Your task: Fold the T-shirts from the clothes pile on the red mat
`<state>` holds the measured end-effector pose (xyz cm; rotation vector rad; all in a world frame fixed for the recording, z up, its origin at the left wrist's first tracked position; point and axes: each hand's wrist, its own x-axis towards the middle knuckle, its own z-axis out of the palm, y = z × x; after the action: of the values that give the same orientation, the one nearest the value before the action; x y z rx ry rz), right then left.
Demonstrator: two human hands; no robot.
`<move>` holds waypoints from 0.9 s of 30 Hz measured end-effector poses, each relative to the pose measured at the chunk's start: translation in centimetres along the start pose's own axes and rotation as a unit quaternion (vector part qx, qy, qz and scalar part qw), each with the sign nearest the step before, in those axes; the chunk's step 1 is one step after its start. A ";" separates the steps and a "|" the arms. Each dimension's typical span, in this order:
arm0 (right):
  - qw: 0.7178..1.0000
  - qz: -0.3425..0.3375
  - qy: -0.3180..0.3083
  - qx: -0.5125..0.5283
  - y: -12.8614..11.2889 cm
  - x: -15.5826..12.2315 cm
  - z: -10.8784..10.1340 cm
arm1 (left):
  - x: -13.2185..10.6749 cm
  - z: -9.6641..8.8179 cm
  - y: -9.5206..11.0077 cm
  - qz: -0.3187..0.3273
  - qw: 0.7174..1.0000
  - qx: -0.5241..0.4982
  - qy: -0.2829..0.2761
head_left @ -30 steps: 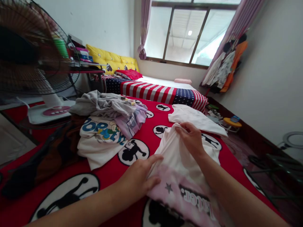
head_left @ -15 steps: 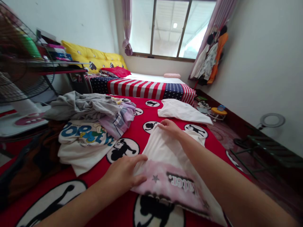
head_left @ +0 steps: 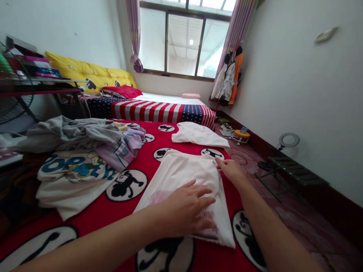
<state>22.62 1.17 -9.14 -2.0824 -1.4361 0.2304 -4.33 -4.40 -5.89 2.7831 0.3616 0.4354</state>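
Note:
A white T-shirt (head_left: 181, 164) with a pink printed panel lies flattened into a long shape on the red blanket (head_left: 93, 232). My left hand (head_left: 190, 207) is over its lower middle, fingers spread and covering part of the print. At the shirt's upper right edge, my right hand (head_left: 231, 170) has its thumb and fingers closed on the cloth. Just beyond lies another white garment (head_left: 198, 135), spread on the blanket.
On the left are heaped grey clothes (head_left: 70, 134), a lilac checked garment (head_left: 121, 151) and a white printed T-shirt (head_left: 76, 181). A striped bed (head_left: 159, 109) stands behind. To the right are a green folding stool (head_left: 295, 170) and a ring light (head_left: 289, 139).
My right hand has moved from the shirt's upper left edge to its upper right edge. My left hand has shifted right from the left edge onto the shirt. The view has turned right.

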 end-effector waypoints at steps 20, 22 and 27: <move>0.971 -0.099 0.121 0.182 -1.3 1.7 0.5 | 1.2 3.8 -1.8 0.033 0.999 0.013 -0.026; 0.989 -0.045 0.124 0.073 -0.1 1.6 1.4 | 1.2 3.8 -1.8 0.033 0.999 0.009 -0.033; 0.986 0.004 0.065 -0.151 0.2 1.0 2.1 | 1.3 3.8 -1.7 0.032 0.999 -0.005 -0.040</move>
<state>22.23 2.77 -10.75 -2.2947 -1.4561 -0.1269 -2.25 -3.42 -9.62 2.7977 0.2521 0.3381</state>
